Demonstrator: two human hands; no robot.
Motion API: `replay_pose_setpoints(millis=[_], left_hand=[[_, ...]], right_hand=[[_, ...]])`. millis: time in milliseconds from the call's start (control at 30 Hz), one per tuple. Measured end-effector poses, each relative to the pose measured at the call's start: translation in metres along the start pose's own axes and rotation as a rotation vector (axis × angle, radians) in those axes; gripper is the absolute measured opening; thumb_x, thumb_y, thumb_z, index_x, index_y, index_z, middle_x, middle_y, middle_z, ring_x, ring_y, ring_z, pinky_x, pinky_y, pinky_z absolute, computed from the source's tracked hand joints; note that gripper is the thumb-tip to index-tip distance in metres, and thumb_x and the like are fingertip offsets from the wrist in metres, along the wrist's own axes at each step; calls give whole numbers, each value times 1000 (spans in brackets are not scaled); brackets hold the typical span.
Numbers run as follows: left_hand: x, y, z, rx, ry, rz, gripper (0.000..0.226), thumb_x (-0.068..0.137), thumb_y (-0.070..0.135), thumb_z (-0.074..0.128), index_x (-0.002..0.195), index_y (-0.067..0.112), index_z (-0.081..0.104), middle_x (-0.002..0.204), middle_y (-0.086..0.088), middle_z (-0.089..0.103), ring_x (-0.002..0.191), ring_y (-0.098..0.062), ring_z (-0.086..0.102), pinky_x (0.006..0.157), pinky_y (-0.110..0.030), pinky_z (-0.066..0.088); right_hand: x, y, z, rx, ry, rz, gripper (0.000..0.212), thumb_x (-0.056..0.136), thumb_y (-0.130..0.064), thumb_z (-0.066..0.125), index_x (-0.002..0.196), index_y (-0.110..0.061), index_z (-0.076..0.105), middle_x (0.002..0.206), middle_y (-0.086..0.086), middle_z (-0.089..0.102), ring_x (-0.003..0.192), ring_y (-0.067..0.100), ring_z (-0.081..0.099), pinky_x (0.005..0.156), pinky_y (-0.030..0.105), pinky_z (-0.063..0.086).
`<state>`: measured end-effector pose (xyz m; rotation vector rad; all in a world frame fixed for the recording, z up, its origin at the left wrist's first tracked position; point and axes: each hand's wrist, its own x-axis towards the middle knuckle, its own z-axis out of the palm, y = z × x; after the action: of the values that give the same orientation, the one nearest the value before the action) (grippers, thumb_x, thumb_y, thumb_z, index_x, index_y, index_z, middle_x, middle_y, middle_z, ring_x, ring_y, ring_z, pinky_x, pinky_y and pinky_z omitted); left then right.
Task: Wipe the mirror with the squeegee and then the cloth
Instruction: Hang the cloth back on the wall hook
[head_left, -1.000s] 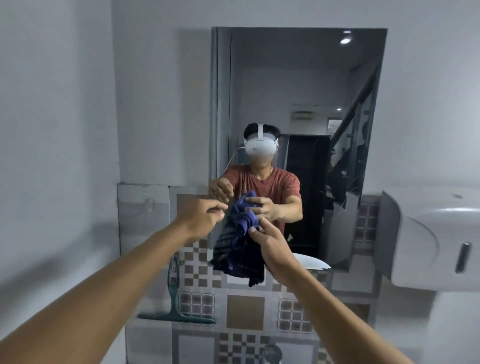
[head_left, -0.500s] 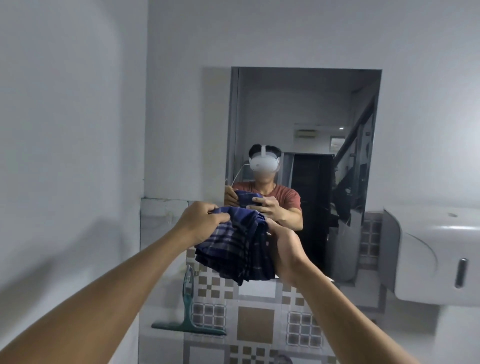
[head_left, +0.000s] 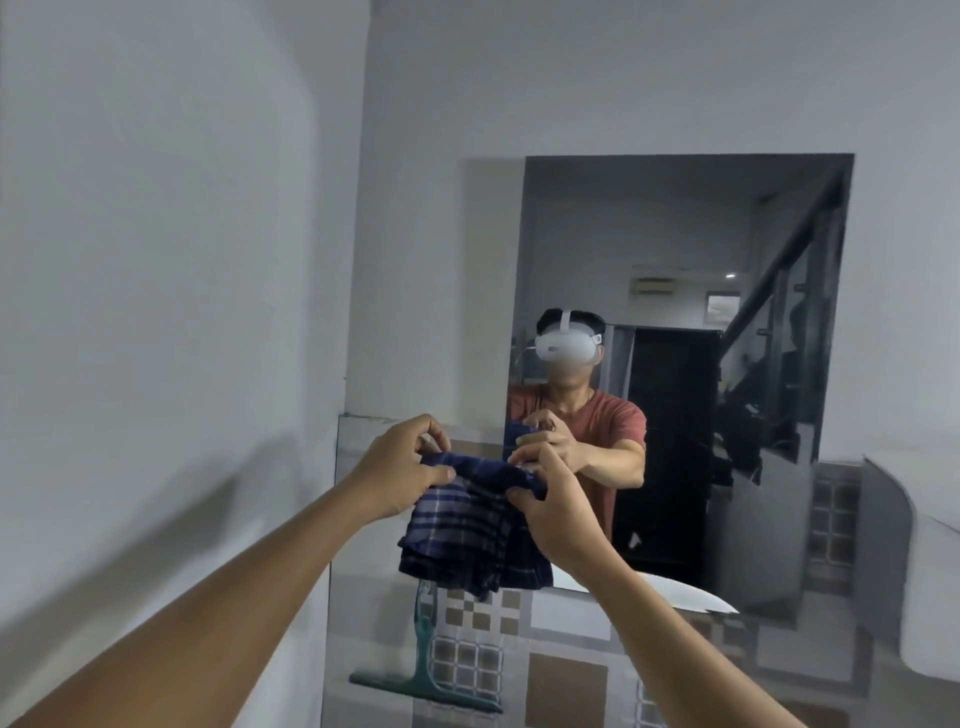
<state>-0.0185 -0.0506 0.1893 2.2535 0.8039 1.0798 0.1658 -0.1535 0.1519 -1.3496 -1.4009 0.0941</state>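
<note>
A dark blue plaid cloth (head_left: 475, 540) hangs bunched in front of the mirror's lower left corner. My left hand (head_left: 400, 467) pinches its top left edge and my right hand (head_left: 553, 512) grips its top right edge, both arms stretched forward. The rectangular mirror (head_left: 675, 249) is fixed to the white wall and reflects a person in a red shirt holding the cloth. A green squeegee (head_left: 425, 675) leans upright against the tiled wall below the cloth, its blade resting on a ledge.
A white wall (head_left: 156, 260) runs close along the left side. A white wall-mounted dispenser (head_left: 914, 561) sticks out at the right of the mirror. Patterned brown and grey tiles (head_left: 566, 691) cover the wall under the mirror.
My left hand has taken hold of the cloth, which is now spread between both hands. The view has tilted upward and to the left, so the mirror sits lower right in the frame.
</note>
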Motion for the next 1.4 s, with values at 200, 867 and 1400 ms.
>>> replay_pose_setpoints(millis=[200,867,1400], left_hand=[[4,-32,-8,139,93,40,17,87,10,73,88,25,66,96,9,69,92,-11,65,85,-24,51],[72,-87,-8,388,453,223,27,98,8,54,115,16,74,109,2,59,87,-19,63,76,-33,56],[75,-109,-19,504,314,27,27,97,12,55,121,14,66,116,-2,54,92,-21,60,85,-37,56]], right_hand=[[21,12,34,-49,-57,-8,28,96,2,56,104,-24,62,93,-14,68,88,-2,64,78,16,52],[111,30,100,-799,16,-425,33,94,-5,59,124,-17,59,120,8,54,80,31,68,58,40,58],[129,21,115,-821,-137,-460,36,97,-10,49,130,-15,62,136,5,48,121,26,47,94,34,50]])
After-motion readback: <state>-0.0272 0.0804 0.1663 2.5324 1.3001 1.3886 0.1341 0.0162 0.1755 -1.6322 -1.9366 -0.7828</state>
